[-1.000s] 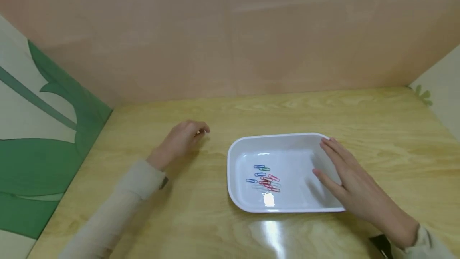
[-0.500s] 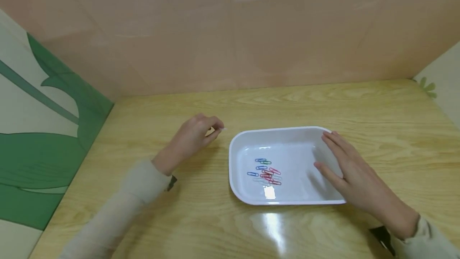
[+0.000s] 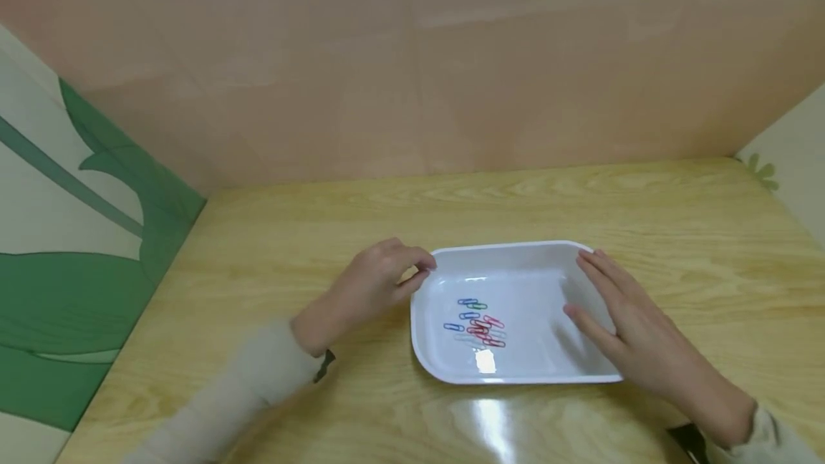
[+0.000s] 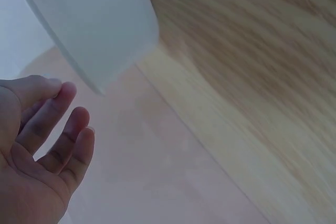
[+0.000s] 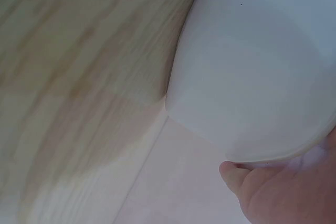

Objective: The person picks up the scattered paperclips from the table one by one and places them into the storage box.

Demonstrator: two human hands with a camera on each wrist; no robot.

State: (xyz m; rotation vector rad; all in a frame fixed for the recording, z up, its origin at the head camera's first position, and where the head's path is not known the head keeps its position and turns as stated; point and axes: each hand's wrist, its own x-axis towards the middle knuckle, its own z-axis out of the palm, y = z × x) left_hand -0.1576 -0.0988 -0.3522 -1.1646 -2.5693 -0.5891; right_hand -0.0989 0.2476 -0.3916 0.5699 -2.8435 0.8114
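Note:
My left hand (image 3: 377,281) is over the far left corner of a white tray (image 3: 515,376), thumb and forefinger pinched together on a small white paper clip, mostly hidden by the fingertips. In the left wrist view, the other fingers of the left hand (image 4: 50,135) are loosely bent beside the tray wall (image 4: 105,30). Several paper clips (image 3: 477,328), blue, green, red and white, lie on the left half of the tray's floor. At the tray's right end, my right hand (image 3: 644,328) rests along the rim with fingers straight and thumb over the inside.
The tray stands on a wood-grain table (image 3: 309,213). A pinkish-beige wall (image 3: 412,77) closes off the back. Panels with green leaf shapes (image 3: 71,299) stand on the left, and a pale panel (image 3: 799,156) on the right.
My left hand has moved right from the table to the tray's far left corner; a small white tip showed at its fingertips half a second ago. The right hand has stayed at the rim.

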